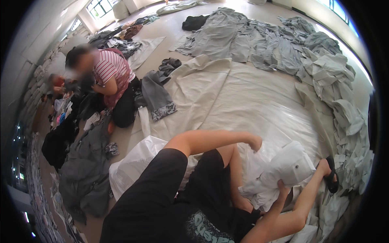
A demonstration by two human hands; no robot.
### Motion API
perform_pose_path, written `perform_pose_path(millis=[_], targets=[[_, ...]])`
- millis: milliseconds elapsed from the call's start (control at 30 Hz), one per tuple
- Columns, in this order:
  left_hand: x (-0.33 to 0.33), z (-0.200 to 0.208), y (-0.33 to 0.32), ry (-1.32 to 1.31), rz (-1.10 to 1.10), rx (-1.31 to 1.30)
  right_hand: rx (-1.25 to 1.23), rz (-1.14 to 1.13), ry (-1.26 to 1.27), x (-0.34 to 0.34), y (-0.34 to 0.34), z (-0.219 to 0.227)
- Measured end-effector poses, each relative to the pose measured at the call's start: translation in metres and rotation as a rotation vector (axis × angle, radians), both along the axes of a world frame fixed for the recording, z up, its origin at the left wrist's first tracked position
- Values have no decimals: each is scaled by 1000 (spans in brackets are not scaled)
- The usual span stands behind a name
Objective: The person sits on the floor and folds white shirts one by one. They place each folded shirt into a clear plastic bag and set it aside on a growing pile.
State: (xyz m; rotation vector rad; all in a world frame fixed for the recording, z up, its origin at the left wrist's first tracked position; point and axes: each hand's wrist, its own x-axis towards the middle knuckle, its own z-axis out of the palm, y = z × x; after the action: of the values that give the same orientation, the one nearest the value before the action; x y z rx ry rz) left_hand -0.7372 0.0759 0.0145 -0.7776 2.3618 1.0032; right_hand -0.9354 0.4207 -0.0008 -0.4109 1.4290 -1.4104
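In my right hand (279,193) is a folded off-white garment (288,167), with a small dark button or rivet showing on its upper face. The thumb presses on its near edge; the other fingers are hidden beneath. My left hand (254,143) hangs in the air to the left of the bundle, smeared by motion, its fingers pointing down. Whether it holds anything cannot be made out. Loose pale fabric lies under the bundle, between my bare legs. A white plastic sheet (135,164) lies to my left.
A large cream sheet (251,95) covers the floor ahead. Heaps of grey garments (227,34) lie beyond it, and pale garments (344,117) line the right. At left, a person in a striped top (115,67) kneels by dark grey clothes (87,170). My sandalled foot (332,176) is at right.
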Motion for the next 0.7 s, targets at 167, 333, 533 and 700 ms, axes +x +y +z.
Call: perform_pose_path(millis=[167,333,533,700], targets=[[23,37,-26,-14,-131,-109,-1,-55,-10,-9,14,-7],[15,25,0,128,59,227,-37,-69,-83,3,1,-28],[-9,51,39,142,-27,277,-195,-10,-82,35,-45,56],[-1,61,26,-75,-102,212,-232,-75,-206,39,-50,63]])
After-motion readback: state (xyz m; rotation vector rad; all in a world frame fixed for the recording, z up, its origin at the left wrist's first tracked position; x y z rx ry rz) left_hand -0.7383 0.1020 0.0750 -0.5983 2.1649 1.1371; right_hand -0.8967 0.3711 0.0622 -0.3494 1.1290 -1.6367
